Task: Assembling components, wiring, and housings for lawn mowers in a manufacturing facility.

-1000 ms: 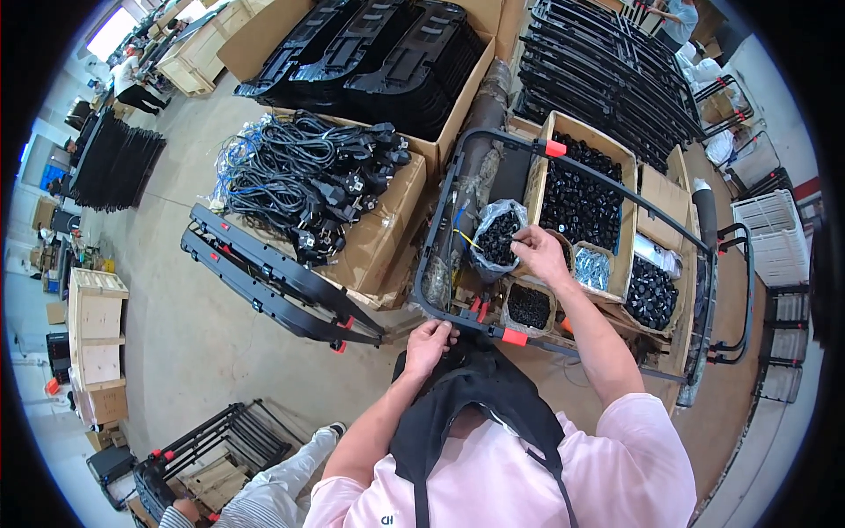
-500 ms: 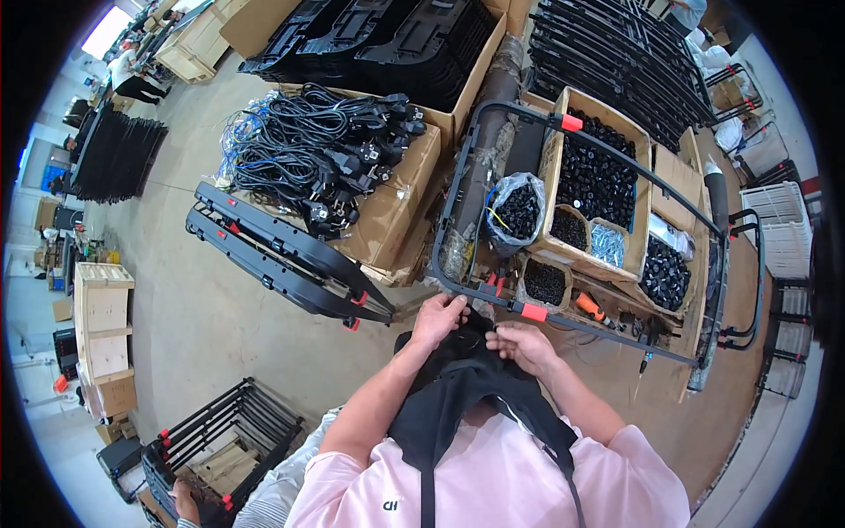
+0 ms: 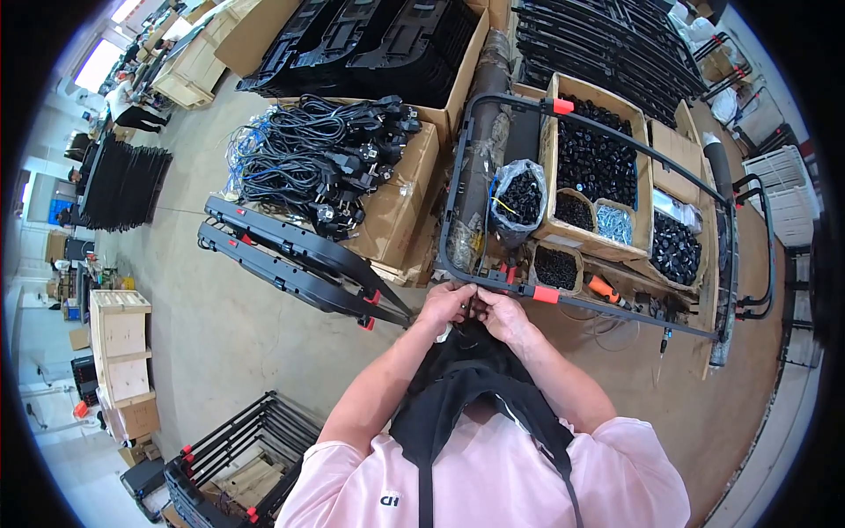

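My left hand [image 3: 446, 305] and my right hand [image 3: 503, 314] meet at the near left corner of a black tubular frame [image 3: 588, 303] with red clips. Both sets of fingers are pinched together around something small and dark, too hidden to name. Below them hangs the black apron [image 3: 459, 374] that I wear. Just beyond my hands, a red clip [image 3: 508, 275] sits at the frame's corner, near a clear bag of small black parts [image 3: 518, 201].
A wooden box of black plastic parts [image 3: 596, 163] stands inside the frame, beside silver screws [image 3: 613, 224] and an orange-handled tool [image 3: 604, 289]. Power cables [image 3: 308, 163] lie on a carton [image 3: 400, 207] to the left. Curved black frames [image 3: 295, 264] lean nearby. A person [image 3: 132, 101] stands far left.
My right hand has moved left and up to join my left at the frame's corner. The view has shifted slightly. Another person's hand at lower left is now out of sight.
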### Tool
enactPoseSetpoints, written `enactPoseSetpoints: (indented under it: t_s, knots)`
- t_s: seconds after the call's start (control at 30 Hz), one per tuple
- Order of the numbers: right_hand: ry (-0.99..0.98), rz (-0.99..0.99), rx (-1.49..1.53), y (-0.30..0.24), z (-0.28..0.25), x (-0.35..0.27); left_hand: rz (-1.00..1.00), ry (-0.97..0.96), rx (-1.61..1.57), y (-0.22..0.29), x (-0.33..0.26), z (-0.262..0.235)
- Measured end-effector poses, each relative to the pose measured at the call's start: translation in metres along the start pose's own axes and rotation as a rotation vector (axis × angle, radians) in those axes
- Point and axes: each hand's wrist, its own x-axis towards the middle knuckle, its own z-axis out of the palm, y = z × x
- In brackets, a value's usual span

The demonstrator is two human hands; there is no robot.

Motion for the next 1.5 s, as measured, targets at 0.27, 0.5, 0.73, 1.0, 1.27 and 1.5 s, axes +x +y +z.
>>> enactPoseSetpoints:
  t_s: [0.27,0.5,0.73,1.0,1.27,1.5]
  knots:
    - [-0.002,-0.099,-0.280,-0.006,0.019,-0.029,0.060,-0.034,0.077,-0.013,-0.011,-0.006]
    - [0.005,-0.497,-1.632,-0.057,0.067,-0.068,0.186,-0.047,0.077,-0.027,-0.032,-0.012]
    - [-0.385,-0.769,-2.106,-0.086,0.122,-0.052,0.449,0.034,0.080,-0.040,-0.044,-0.010]
    - [-0.816,-0.458,-2.345,-0.100,0.140,-0.019,0.565,0.060,0.166,-0.057,-0.043,-0.026]
    - [-0.762,-0.707,-2.298,-0.104,0.130,-0.051,0.497,-0.029,0.090,-0.050,-0.049,-0.030]
    - [-0.775,-0.886,-2.128,-0.098,0.129,-0.049,0.566,0.035,0.160,-0.057,-0.041,-0.031]
